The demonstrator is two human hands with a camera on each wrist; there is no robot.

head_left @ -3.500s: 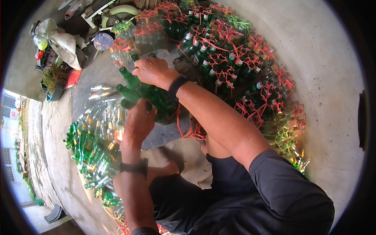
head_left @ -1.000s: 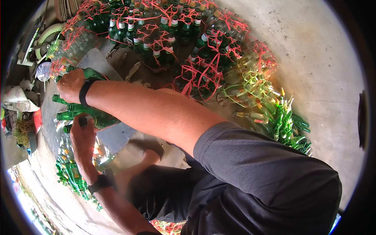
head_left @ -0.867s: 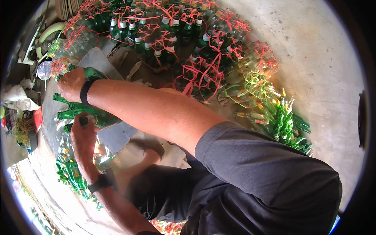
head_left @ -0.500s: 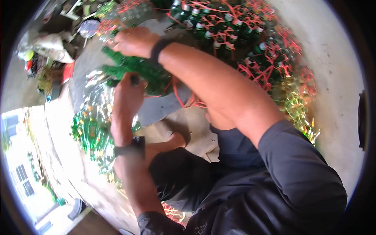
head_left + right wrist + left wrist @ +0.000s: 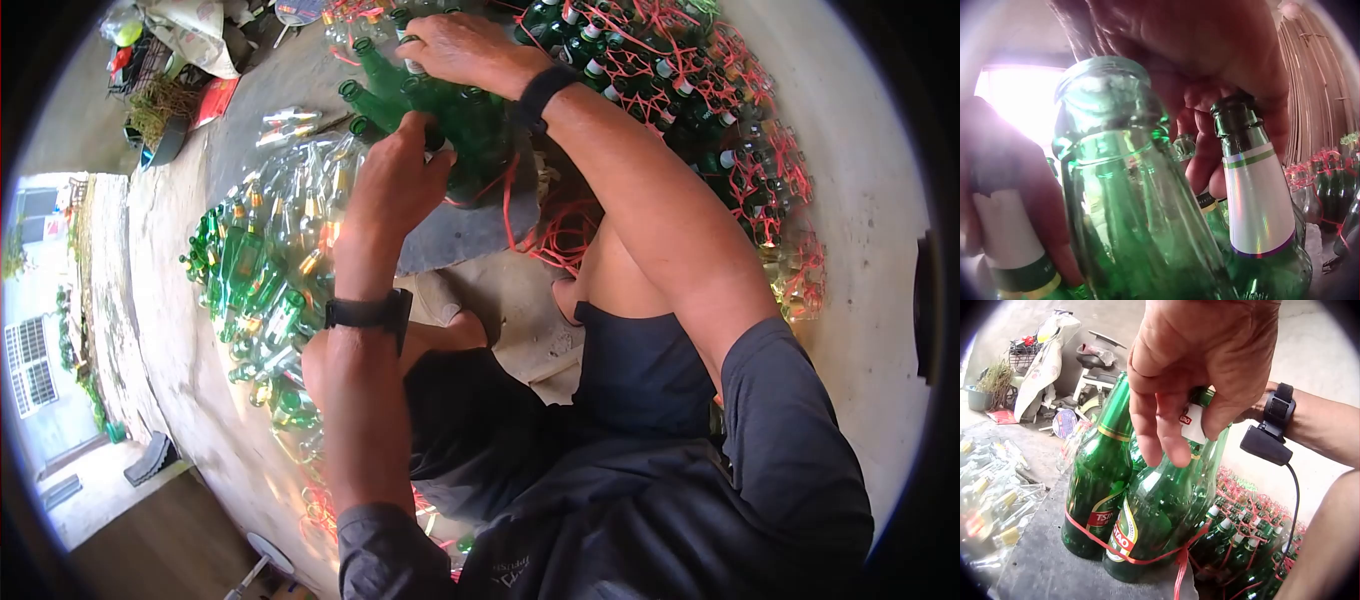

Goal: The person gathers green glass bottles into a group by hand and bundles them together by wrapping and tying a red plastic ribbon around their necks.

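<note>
A bundle of green beer bottles [image 5: 470,125] stands upright on a dark slab [image 5: 455,245]. Red plastic string [image 5: 1154,558] runs round the bottles' lower bodies, its loose ends trailing beside them. My left hand [image 5: 395,185] grips a bottle by its neck on the near side; in the left wrist view, fingers and thumb [image 5: 1229,415] lie on either side of a white neck label [image 5: 1192,424]. Across the bundle, my right hand [image 5: 470,50] curls over a bottle neck [image 5: 1254,187] with a white label. Palm and knuckles hide part of these necks.
Loose clear and green bottles [image 5: 250,270] lie heaped on the floor to the left. String-tied bottle bundles [image 5: 690,110] stand along the right and back. A plant pot [image 5: 982,397] and a scooter [image 5: 1094,381] are by the far wall.
The head view swung right, then back left, so the bundle and hands now sit higher and farther right in frame. Both hands stay at the bottle necks.
</note>
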